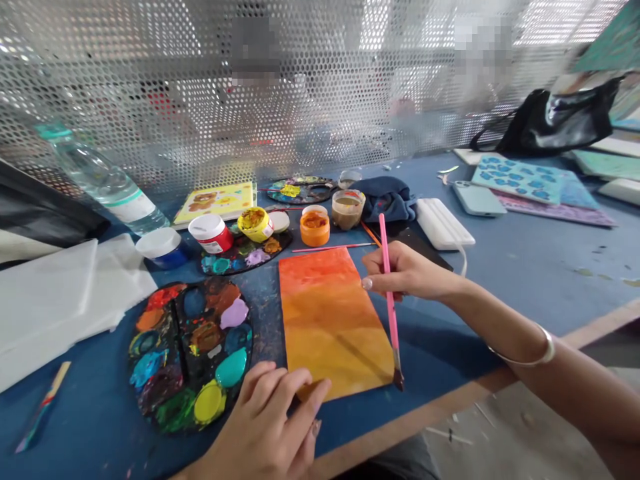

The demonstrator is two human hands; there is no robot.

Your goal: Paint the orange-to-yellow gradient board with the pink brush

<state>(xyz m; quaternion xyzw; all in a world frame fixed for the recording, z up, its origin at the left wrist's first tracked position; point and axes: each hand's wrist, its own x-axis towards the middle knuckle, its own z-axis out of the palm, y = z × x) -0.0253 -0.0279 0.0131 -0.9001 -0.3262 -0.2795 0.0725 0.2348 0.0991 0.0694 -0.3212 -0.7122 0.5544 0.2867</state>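
Pink for the brush (393,327), seen from the head view: pinched shut in the right grip (405,273), held steep, bristles low beneath it at the near corner of the orange-yellow panel (330,313), likely for fine control. Pinned at its near edge under the left grip (270,420), fingers loosely bent and clasping nothing, probably against sliding on the tabletop (525,267). Just left of that grip, within reach: palette (190,353).

**No writing can be read**

The label on the water bottle (131,205), upper left of the frame, shows no legible words. The red band of the paint jar (213,235), left of centre, carries print too small to read.
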